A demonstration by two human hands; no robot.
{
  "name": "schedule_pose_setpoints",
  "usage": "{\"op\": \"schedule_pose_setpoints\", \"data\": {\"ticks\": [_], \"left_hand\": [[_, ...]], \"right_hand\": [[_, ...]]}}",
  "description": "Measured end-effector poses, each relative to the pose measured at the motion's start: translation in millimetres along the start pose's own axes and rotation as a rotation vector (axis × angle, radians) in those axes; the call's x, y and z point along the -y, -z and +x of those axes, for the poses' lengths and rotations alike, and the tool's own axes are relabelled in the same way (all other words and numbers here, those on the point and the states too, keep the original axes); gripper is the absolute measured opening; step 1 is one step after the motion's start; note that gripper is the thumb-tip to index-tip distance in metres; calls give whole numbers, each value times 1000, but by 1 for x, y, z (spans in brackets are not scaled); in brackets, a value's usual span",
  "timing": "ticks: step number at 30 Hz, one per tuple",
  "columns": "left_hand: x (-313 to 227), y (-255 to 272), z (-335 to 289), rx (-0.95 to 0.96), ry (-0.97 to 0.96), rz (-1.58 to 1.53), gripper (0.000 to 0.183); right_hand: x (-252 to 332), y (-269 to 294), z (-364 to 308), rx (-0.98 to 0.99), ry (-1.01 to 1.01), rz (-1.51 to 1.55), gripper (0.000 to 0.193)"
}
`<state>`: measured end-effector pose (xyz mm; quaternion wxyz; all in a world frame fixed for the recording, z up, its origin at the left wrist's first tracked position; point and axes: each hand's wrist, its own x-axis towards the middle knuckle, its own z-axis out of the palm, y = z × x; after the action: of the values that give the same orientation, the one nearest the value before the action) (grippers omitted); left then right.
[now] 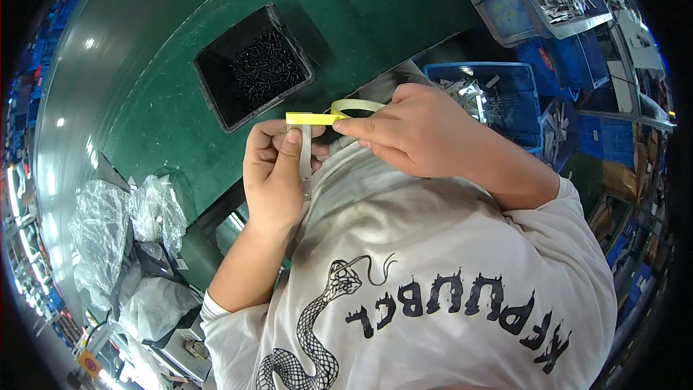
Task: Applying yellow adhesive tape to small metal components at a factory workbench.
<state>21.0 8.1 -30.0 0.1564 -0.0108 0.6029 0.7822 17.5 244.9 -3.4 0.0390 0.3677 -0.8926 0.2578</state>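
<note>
Yellow tape strip (312, 119), flat, across metal bracket (306, 159)

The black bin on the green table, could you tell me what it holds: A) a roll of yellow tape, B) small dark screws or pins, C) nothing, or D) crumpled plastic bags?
B: the black bin holds a heap of small dark screw-like pieces on its floor.

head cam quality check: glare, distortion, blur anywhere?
Head view: strong fisheye bending, with black corners around the image circle; ceiling lights glare in spots on the green table; the left hand, right hand and yellow tape strip between them are evenly lit and sharp; the plastic bags near the rim look squeezed and softer.
</note>
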Motion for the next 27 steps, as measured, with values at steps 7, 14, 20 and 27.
{"op": "schedule_pose_setpoints", "data": {"ticks": [7,14,20,27], "left_hand": [[1,1,0,3,21,-43,12],[-2,9,2,84,140,-241,15],[-4,2,1,64,206,-156,13],[-50,-25,17,-156,-72,499,10]], "right_hand": [[-4,-4,0,2,-10,-10,40],[-7,-4,-2,5,9,4,37],[-14,6,1,-12,107,-75,34],[-34,41,33,14,188,-241,28]]}}
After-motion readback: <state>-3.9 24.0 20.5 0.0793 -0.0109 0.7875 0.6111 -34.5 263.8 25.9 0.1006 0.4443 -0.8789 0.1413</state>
